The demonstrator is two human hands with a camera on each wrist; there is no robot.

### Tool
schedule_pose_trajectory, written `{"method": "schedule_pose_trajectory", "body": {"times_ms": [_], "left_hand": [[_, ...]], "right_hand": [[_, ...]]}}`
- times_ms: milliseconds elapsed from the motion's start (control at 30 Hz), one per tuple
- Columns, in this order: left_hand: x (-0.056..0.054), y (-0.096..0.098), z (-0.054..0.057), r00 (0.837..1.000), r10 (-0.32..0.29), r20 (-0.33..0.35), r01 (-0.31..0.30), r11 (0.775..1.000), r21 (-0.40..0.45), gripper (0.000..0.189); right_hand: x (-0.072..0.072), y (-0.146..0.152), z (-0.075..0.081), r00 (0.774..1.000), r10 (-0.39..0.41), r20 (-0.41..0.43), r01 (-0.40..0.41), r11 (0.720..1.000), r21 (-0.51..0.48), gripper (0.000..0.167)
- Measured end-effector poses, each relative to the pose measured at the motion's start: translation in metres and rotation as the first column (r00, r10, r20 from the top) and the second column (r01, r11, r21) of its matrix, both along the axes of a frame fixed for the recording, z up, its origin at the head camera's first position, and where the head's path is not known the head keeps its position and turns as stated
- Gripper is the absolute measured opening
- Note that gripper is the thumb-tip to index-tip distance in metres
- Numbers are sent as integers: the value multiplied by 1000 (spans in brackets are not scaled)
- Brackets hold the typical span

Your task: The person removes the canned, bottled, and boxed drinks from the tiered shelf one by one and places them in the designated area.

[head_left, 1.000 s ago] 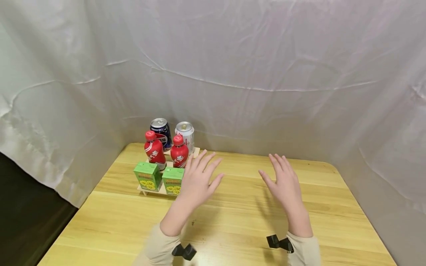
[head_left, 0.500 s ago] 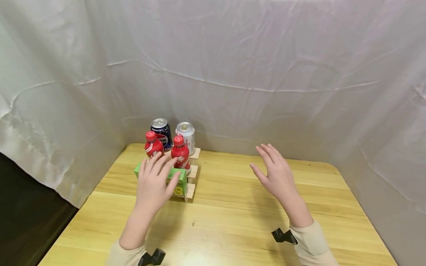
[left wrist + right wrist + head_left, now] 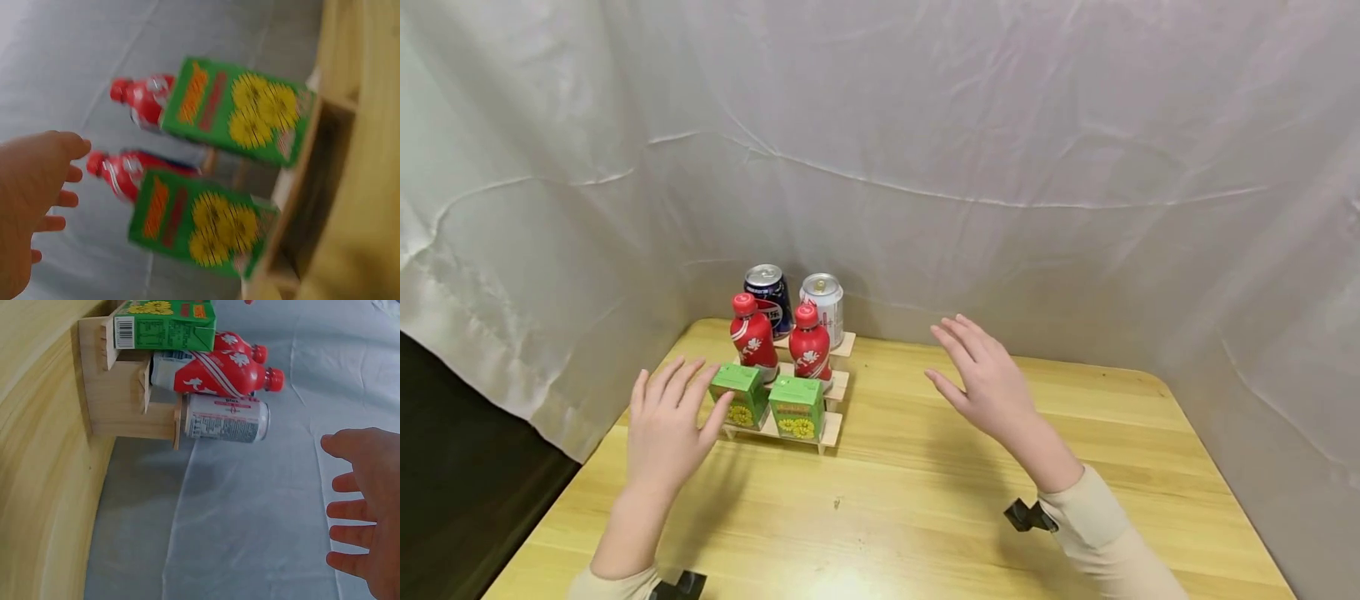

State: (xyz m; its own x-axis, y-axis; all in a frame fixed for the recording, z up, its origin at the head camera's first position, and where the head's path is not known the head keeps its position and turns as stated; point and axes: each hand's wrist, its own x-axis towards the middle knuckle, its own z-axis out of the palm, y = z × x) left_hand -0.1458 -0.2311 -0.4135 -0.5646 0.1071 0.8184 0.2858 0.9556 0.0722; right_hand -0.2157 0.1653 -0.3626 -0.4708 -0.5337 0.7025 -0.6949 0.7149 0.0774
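Note:
A stepped wooden rack holds drinks on three levels. Two green drink cartons with yellow flowers, a left one and a right one, stand on the lowest step. Behind them are two red bottles, left and right. On top sit a dark blue can and a white can. My left hand hovers just left of the left carton, fingers spread and holding nothing. Well right of the rack, my right hand is raised over the table, fingers extended, holding nothing.
The wooden table has rounded back corners. A pale grey curtain hangs behind it and on both sides. A black area lies past the table's left edge. Each wrist wears a small black camera mount.
My left hand has moved left from in front of the rack, uncovering both cartons. My right hand has shifted left toward the rack. The drinks have stayed in place on their steps.

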Motion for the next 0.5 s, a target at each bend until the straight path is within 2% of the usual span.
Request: {"method": "schedule_pose_trajectory", "body": {"times_ms": [200,267,333,400,500], "left_hand": [[8,-23,-21,999,4,35,-3,1000,-14,65],[10,-28,-27,996,9,84,-7,1000,-20,69],[12,-34,-33,986,13,166,-8,999,-31,62],[13,-38,-39,960,30,280,-16,998,-53,57],[15,-43,-48,895,55,443,-23,997,-77,59]], "right_hand": [[-9,-13,6,999,43,-29,-42,999,34,60],[-13,-17,9,998,50,-36,-48,998,41,61],[-18,-21,12,998,50,-42,-48,998,49,61],[-23,-25,15,998,53,-44,-50,997,52,61],[-32,-32,19,997,67,-49,-65,997,51,59]]}}
